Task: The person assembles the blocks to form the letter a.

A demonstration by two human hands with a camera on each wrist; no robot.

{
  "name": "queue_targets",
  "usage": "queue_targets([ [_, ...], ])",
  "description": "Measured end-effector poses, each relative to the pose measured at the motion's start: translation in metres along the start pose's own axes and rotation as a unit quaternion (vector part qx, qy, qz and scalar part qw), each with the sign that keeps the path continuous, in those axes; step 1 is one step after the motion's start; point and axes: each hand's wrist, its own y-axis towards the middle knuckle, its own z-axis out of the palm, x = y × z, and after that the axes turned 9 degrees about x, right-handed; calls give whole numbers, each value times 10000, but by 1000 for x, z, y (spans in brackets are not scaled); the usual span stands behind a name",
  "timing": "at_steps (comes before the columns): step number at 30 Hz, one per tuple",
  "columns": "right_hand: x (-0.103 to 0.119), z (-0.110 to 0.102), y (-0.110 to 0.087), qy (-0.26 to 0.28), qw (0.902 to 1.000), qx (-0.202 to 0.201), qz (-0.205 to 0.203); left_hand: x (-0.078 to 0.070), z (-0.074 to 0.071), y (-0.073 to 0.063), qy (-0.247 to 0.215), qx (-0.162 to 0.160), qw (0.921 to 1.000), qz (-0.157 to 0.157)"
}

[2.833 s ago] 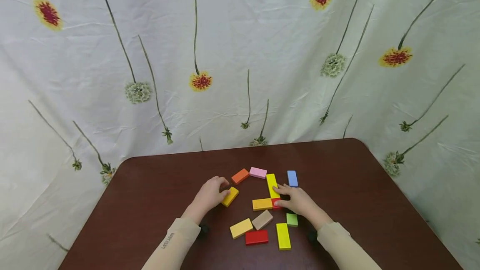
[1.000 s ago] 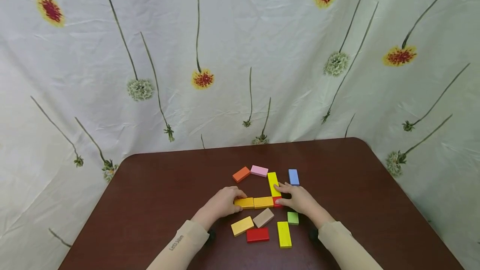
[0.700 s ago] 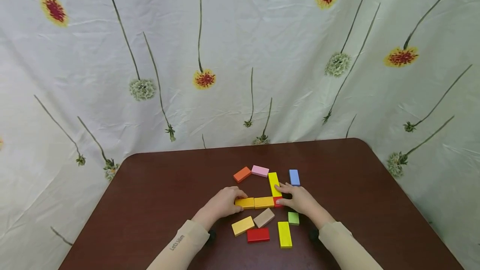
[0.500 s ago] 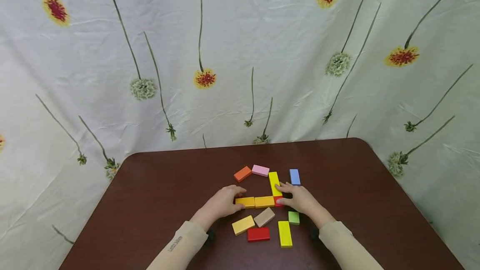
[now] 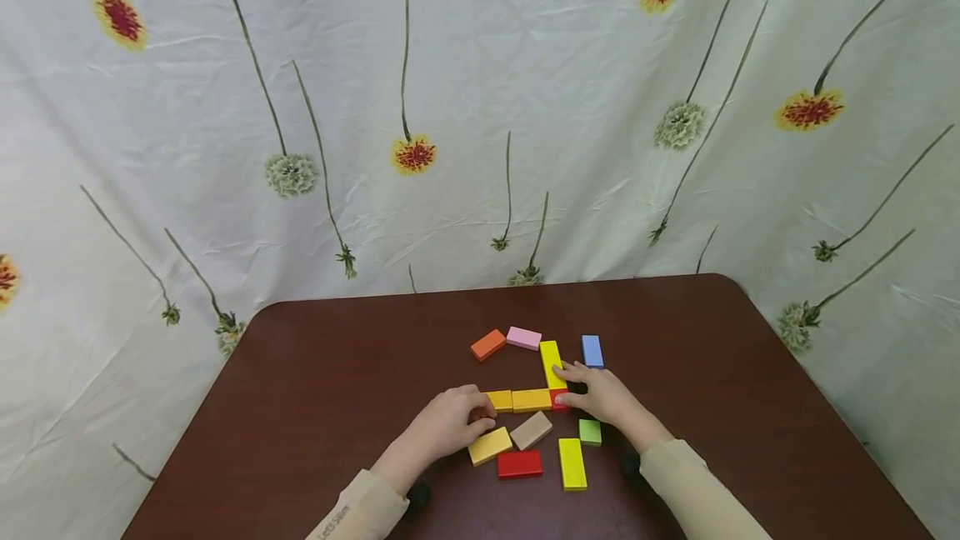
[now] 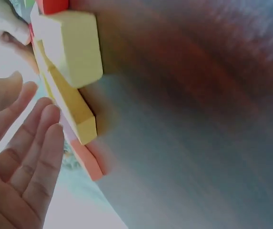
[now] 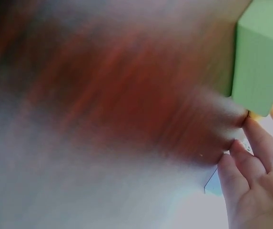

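Observation:
My left hand (image 5: 448, 422) hovers over the near-left blocks in the head view, its fingers loosely bent and holding nothing. It partly hides an orange-yellow block (image 5: 500, 401) and a pale yellow block (image 5: 491, 446) near its thumb. In the left wrist view its fingers (image 6: 41, 157) are extended, apart from the blocks. Two orange-yellow blocks lie end to end, the right one (image 5: 532, 400) against a red block (image 5: 558, 399). My right hand (image 5: 609, 394) touches that red block with its thumb and the long yellow block (image 5: 551, 363) with a fingertip. Its other fingertips meet the table.
An orange block (image 5: 488, 345), a pink block (image 5: 523, 337) and a blue block (image 5: 592, 351) lie farther back. Nearer lie a tan block (image 5: 532, 430), a red block (image 5: 520, 464), a yellow block (image 5: 572, 464) and a green block (image 5: 590, 432) on the dark brown table (image 5: 337, 382).
My left hand brought an orange-yellow block rightwards into line with the other one, then let go and drew back towards the near side. My right hand has stayed in place.

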Motion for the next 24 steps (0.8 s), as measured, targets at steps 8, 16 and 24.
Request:
queue_targets([
  [8, -1, 2, 0, -32, 10000, -9, 12, -4, 10, -13, -69, 465, 9988, -121],
  [16, 1, 0, 0, -10, 10000, 13, 39, -4, 16, -15, -116, 476, 9984, -272],
  [24, 2, 2, -1, 18, 10000, 36, 24, 5, 13, -25, -196, 192, 9983, -507],
])
